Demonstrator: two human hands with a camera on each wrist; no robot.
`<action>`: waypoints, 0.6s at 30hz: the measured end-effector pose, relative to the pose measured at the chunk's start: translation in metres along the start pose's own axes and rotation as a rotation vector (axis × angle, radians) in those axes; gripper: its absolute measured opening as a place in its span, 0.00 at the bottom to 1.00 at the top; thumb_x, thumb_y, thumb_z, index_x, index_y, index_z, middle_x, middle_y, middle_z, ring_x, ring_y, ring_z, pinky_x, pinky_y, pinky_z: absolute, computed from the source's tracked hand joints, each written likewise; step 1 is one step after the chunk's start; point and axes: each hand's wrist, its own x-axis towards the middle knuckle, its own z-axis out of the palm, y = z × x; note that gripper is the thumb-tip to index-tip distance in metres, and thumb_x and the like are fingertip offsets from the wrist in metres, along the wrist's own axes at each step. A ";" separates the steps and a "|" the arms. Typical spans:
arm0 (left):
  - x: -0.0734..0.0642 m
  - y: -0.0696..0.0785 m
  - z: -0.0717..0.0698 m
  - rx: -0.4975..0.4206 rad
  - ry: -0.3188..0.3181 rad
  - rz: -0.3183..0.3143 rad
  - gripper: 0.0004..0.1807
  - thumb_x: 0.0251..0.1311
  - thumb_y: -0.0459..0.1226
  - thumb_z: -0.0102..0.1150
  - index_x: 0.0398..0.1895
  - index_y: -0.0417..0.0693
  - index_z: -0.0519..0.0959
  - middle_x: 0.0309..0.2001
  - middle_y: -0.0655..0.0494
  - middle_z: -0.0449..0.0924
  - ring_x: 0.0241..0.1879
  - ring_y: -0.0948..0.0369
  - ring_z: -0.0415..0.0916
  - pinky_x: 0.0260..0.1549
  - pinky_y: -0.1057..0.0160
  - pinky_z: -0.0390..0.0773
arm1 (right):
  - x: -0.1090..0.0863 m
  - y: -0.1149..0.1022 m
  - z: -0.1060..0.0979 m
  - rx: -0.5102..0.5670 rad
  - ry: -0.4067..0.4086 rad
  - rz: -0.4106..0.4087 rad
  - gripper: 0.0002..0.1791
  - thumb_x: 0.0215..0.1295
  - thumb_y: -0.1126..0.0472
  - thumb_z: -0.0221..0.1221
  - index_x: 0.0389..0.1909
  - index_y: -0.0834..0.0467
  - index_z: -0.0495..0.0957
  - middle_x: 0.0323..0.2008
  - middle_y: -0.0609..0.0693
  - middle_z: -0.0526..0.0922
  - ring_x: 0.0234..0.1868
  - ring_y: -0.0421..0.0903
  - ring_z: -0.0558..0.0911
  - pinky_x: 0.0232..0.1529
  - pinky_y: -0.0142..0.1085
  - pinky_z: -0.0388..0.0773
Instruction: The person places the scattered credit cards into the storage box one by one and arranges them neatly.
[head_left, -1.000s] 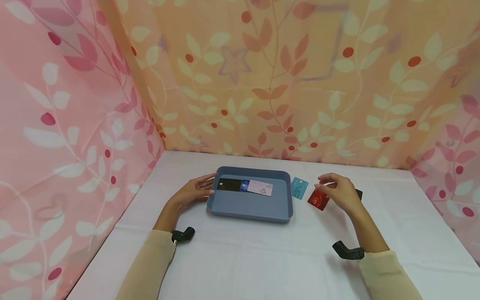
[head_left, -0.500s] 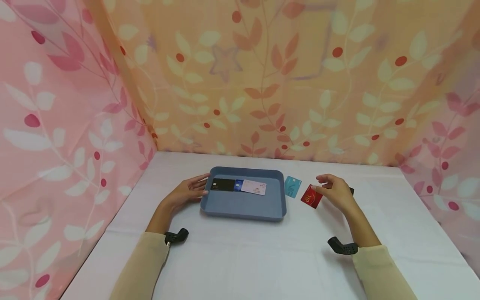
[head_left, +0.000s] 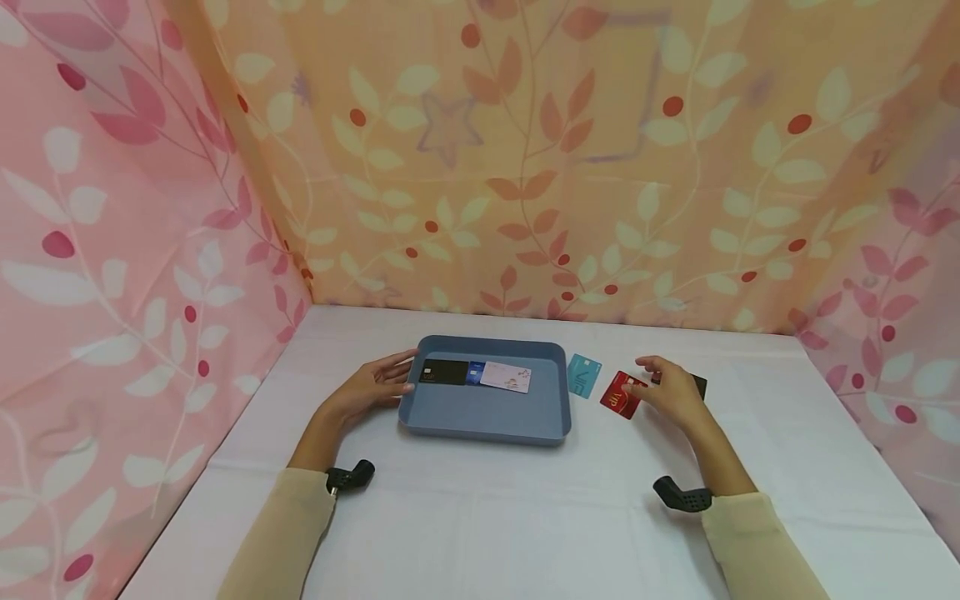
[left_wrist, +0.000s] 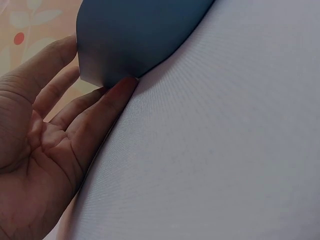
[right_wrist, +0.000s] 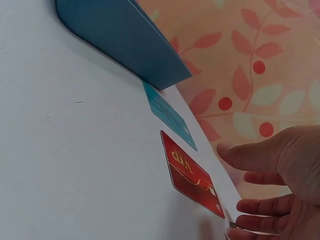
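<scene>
My left hand [head_left: 367, 390] rests against the left end of a blue-grey tray [head_left: 480, 423]; in the left wrist view its fingertips touch the tray's outer wall [left_wrist: 130, 40]. Inside the tray lie a black card [head_left: 444, 372], a blue card [head_left: 475, 373] and a pale pink card [head_left: 507, 377], overlapping in a row. My right hand [head_left: 672, 393] hovers with loosely bent fingers beside a red VIP card [head_left: 619, 395], over a black card [head_left: 701, 386] that it partly hides. In the right wrist view, thumb and fingers stand apart with nothing between them, fingertips close to the table.
A teal VIP card [head_left: 584, 376] lies just right of the tray, between it and the red card. White cloth covers the table [head_left: 480, 525]. Patterned curtains [head_left: 525, 167] stand at the back and both sides.
The head view has shifted, moving everything slightly left in the picture. My right hand has dipped a little, and more of the black card beneath it shows. The left hand stays at the tray.
</scene>
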 end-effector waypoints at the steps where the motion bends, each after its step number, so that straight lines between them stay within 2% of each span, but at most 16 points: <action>1: 0.000 0.000 0.000 0.000 0.002 0.000 0.40 0.64 0.32 0.68 0.78 0.57 0.63 0.77 0.49 0.60 0.76 0.51 0.57 0.58 0.53 0.78 | 0.000 0.000 0.000 -0.007 -0.001 0.002 0.34 0.65 0.56 0.67 0.67 0.69 0.69 0.62 0.74 0.72 0.63 0.71 0.71 0.60 0.66 0.71; 9: 0.000 0.002 0.002 -0.002 0.000 -0.006 0.40 0.65 0.31 0.66 0.78 0.56 0.63 0.77 0.49 0.60 0.76 0.51 0.58 0.58 0.54 0.78 | 0.002 0.006 0.004 -0.054 0.008 0.005 0.38 0.60 0.54 0.72 0.66 0.69 0.71 0.58 0.74 0.74 0.59 0.69 0.73 0.57 0.64 0.73; 13: 0.000 0.002 0.002 -0.005 -0.003 -0.004 0.40 0.65 0.31 0.65 0.79 0.54 0.62 0.77 0.48 0.59 0.76 0.51 0.58 0.59 0.54 0.77 | 0.003 0.011 0.007 -0.087 0.010 -0.019 0.41 0.56 0.53 0.74 0.65 0.70 0.71 0.55 0.73 0.76 0.56 0.68 0.74 0.54 0.63 0.75; 18: 0.000 0.001 0.001 0.007 0.013 -0.017 0.39 0.65 0.32 0.66 0.78 0.58 0.64 0.77 0.50 0.60 0.76 0.51 0.58 0.60 0.52 0.76 | 0.005 0.013 0.012 -0.153 0.014 -0.059 0.43 0.52 0.52 0.76 0.65 0.69 0.71 0.53 0.73 0.76 0.56 0.68 0.73 0.56 0.67 0.71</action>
